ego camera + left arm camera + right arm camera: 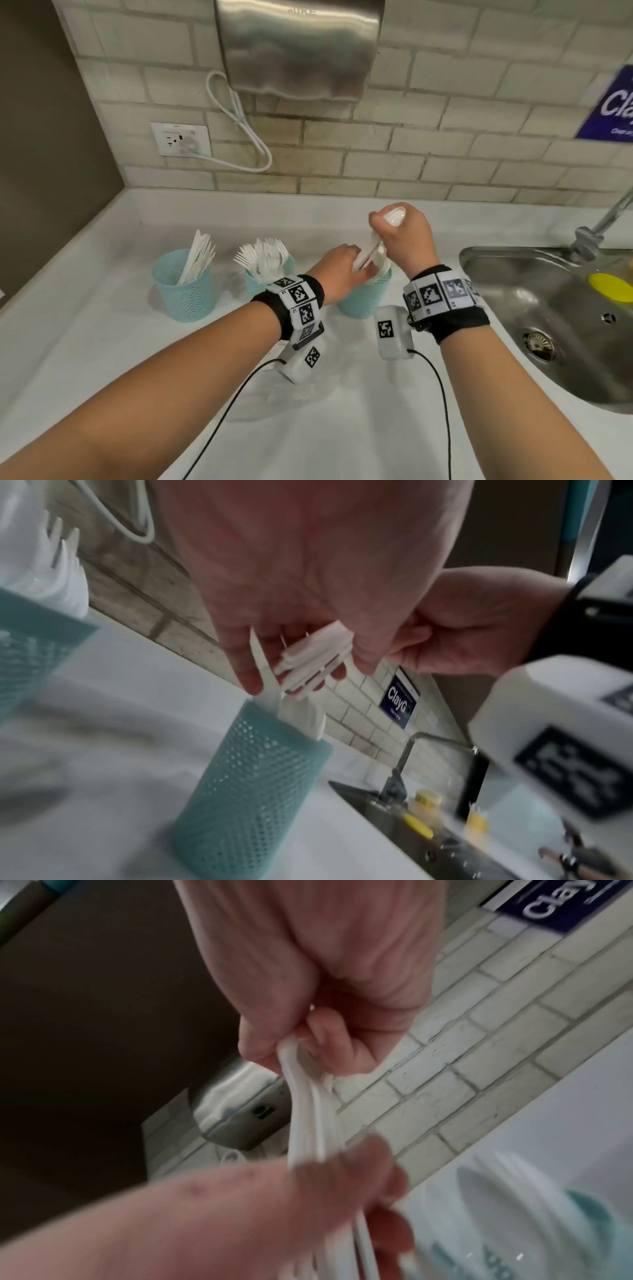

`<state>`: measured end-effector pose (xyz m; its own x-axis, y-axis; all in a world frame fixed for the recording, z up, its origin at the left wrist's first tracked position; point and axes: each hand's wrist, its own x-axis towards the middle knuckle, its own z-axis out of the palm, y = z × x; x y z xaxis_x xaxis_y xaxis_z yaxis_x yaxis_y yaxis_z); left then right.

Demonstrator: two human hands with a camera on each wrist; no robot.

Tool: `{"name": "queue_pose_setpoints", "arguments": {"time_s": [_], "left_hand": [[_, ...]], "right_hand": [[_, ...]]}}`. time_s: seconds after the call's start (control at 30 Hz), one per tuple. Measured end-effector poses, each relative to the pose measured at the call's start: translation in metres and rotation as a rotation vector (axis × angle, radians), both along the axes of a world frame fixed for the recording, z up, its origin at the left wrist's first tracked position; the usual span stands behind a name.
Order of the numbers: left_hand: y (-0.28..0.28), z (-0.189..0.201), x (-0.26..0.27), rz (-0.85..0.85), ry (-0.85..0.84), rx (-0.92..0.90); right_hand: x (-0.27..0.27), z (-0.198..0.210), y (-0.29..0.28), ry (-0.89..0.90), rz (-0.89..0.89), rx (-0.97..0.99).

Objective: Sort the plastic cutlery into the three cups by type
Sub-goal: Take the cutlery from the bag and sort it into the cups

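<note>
Three teal mesh cups stand in a row on the white counter. The left cup (185, 287) holds knives and the middle cup (255, 284) holds forks. Spoons stand in the right cup (364, 296) (253, 777). Over that cup my two hands hold one bundle of white spoons (370, 251) (313, 658) (308, 1110). My right hand (394, 229) (291, 1047) grips the bundle's upper end, where a spoon bowl (394, 214) sticks out of my fist. My left hand (346, 262) (301, 674) curls round the lower end just above the rim.
A steel sink (513, 260) with a faucet (589, 236) and a yellow sponge (613, 287) lies to the right. A steel dispenser (298, 48) and a looped white cord (239, 126) hang on the tiled wall behind. Black wrist-camera cables (442, 394) trail over the near counter.
</note>
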<state>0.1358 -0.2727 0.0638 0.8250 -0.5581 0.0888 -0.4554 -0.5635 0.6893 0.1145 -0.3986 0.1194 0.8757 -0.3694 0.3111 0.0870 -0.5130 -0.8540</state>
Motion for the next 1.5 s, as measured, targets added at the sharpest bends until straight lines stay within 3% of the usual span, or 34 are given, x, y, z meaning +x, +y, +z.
{"name": "queue_pose_setpoints", "arguments": {"time_s": [0.1,0.2,0.37,0.5,0.67,0.77,0.9,1.03,1.1,1.17,1.3,1.4,1.5], "left_hand": [[0.001,-0.014,0.002,0.037,-0.151,0.275],[0.001,-0.026,0.001,0.031,-0.213,0.350],[-0.005,-0.035,0.000,0.103,-0.253,0.265],[-0.007,-0.037,-0.002,0.155,-0.213,0.245],[-0.006,-0.034,-0.004,0.146,-0.173,0.319],[0.004,-0.027,-0.010,0.116,-0.128,0.325],[0.037,-0.009,-0.024,0.103,-0.144,0.198],[0.082,0.003,-0.050,0.077,-0.016,0.197],[0.104,-0.001,-0.061,0.078,0.053,0.320],[0.125,-0.011,-0.068,0.092,0.094,0.452],[0.154,-0.037,-0.070,0.137,0.120,0.656],[0.158,-0.052,-0.071,0.106,0.088,0.749],[0.154,-0.063,-0.071,0.069,0.056,0.827]], "right_hand": [[0.001,0.002,-0.019,-0.046,-0.091,0.037],[0.002,-0.007,-0.027,-0.112,-0.155,0.023],[0.006,-0.040,-0.027,-0.120,-0.121,-0.057],[0.010,-0.070,-0.025,0.089,-0.066,-0.095],[0.004,-0.084,-0.020,0.273,-0.003,-0.356],[-0.003,-0.078,-0.015,0.257,-0.012,-0.435],[-0.016,-0.060,0.004,0.072,-0.087,-0.478],[-0.032,-0.050,0.042,-0.005,0.165,-0.237],[-0.045,-0.052,0.064,0.093,0.301,-0.105],[-0.054,-0.064,0.082,0.260,0.404,-0.103],[-0.064,-0.098,0.099,0.555,0.533,-0.408],[-0.067,-0.117,0.105,0.626,0.550,-0.742],[-0.068,-0.127,0.112,0.653,0.567,-0.927]]}}
